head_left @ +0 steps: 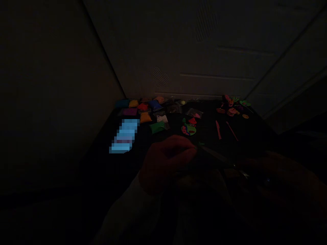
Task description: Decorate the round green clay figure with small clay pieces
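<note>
Left hand pinches a small green piece beside scissors in dim light.
The left hand [166, 163] has its thumb and forefinger nearly closed, apparently on the green piece [201, 143], which sits in front of the clay figure [189, 129], towards the person; the scissors' blade [216, 154] points at it. The right hand [288, 170] is near the handles, its grip too dark to tell. This looks like a trimming step; a cut would call for a steady pinch and fingertips clear of the blades.
</note>
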`<state>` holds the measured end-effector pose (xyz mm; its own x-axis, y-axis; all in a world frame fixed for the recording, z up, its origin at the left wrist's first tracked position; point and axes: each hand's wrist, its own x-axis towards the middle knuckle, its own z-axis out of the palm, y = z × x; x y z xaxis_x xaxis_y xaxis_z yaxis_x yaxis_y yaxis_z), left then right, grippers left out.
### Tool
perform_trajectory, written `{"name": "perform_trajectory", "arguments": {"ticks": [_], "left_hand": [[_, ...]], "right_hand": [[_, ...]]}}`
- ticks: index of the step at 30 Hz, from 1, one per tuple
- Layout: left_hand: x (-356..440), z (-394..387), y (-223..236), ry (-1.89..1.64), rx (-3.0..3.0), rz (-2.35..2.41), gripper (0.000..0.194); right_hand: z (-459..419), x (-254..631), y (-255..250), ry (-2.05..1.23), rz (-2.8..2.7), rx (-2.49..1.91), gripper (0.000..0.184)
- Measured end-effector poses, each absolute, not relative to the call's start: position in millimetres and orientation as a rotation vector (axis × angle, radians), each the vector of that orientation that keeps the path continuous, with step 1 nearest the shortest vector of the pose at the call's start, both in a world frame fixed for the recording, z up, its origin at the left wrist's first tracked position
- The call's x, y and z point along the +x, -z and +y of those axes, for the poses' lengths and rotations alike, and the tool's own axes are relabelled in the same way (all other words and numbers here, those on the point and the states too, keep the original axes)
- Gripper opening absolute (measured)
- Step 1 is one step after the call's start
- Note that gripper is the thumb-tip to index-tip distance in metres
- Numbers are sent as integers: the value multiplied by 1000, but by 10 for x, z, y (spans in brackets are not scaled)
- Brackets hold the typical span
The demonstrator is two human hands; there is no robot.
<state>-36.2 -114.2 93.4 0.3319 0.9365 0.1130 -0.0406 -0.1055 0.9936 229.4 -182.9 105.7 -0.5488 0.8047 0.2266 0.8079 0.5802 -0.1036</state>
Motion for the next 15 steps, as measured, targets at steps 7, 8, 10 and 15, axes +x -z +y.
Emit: {"name": "perform_trajectory", "arguments": {"ticks": [7, 8, 10, 15], "left_hand": [[-467, -838, -546, -941, 1917, 1249, 15], [-500, -770, -462, -884, 2035, 1329, 16], [-560, -644, -305, -782, 2201, 1407, 16], [-626, -463, -52, -691, 2267, 1451, 18]], "right_hand": [[-1770, 2340, -940, 133, -2584, -1358, 40], [-1747, 2341, -910, 143, -2577, -1361, 39], [-1687, 2335, -849, 166, -2579, -1357, 38], [-1533, 2325, -709, 295, -2624, -1390, 35]]}}
